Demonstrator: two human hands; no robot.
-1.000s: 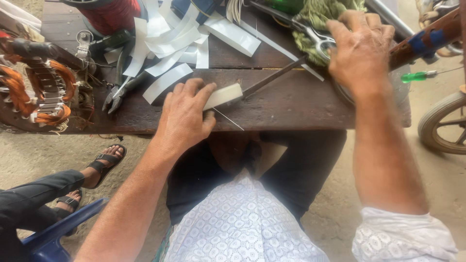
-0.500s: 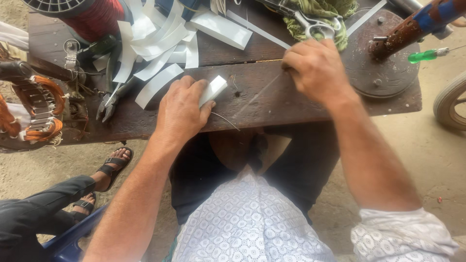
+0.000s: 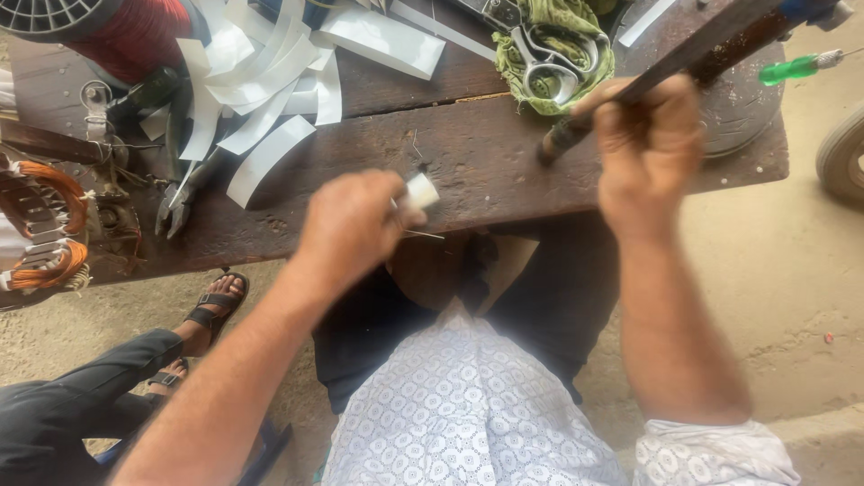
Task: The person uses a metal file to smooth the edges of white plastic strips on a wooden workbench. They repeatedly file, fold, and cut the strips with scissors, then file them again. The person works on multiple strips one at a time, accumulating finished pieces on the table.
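Since half a second ago, the right hand (image 3: 650,148) has lifted off the desk (image 3: 486,157) and now grips a long dark rod (image 3: 630,94) that slants toward the upper right of the frame. The left hand (image 3: 351,229) has slid right along the near desk edge and is closed around a small white folded piece (image 3: 420,191), centre of frame, with a thin wire beside it. White paper strips (image 3: 261,85) lie heaped at upper left beside a red spool (image 3: 135,31). Scissors (image 3: 540,54) rest on a green cloth (image 3: 567,31) at top centre. Pliers (image 3: 175,202) sit near the left edge. Bare wood lies open between the hands. Sandy floor (image 3: 783,288) spreads at right; another person's sandalled foot (image 3: 211,310) shows lower left.
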